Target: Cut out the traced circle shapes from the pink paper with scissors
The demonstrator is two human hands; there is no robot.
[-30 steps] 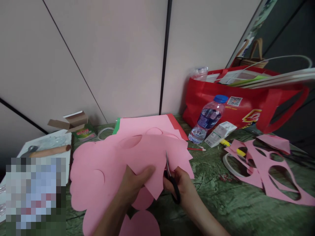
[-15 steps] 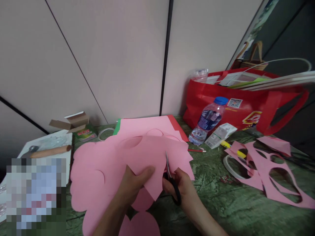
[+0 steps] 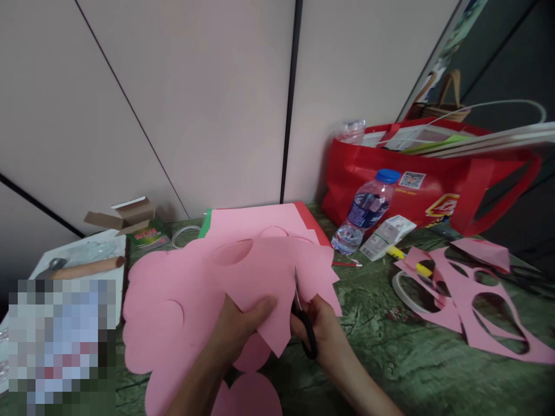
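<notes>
- Both hands and the pink paper sheet between them have shifted slightly to the person's right since the earlier frame; the things farther back on the bench lie as they did.
- Left hand (image 3: 243,320) pinches the large pink paper sheet with pointed, cut edges (image 3: 264,268), thumb pressed flat on top; its other fingers are mostly hidden beneath.
- Right hand (image 3: 321,323) is curled round the black-handled metal scissors (image 3: 309,334), whose blades lie at a slit in the sheet, pointing away from the person. Whether the blades are parted is too small to tell.
- That sheet is held over the bench (image 3: 368,346), in front of and partly over a wide pink paper shape with a scalloped edge (image 3: 151,306).
- Rounded pink paper piece (image 3: 258,396) lies nearest the person, just below the hands.
- Behind the sheet, by the wall, flat pink paper (image 3: 254,216) lies with green and red edges showing at its sides.
- To the right are a thin red pencil (image 3: 347,264), a clear plastic bottle with a blue cap (image 3: 367,209), a small white carton (image 3: 387,238) and a red bag (image 3: 347,173).
- Farther right, pink paper offcuts with oval holes (image 3: 462,292) partly cover a white ring-shaped roll (image 3: 403,293).
</notes>
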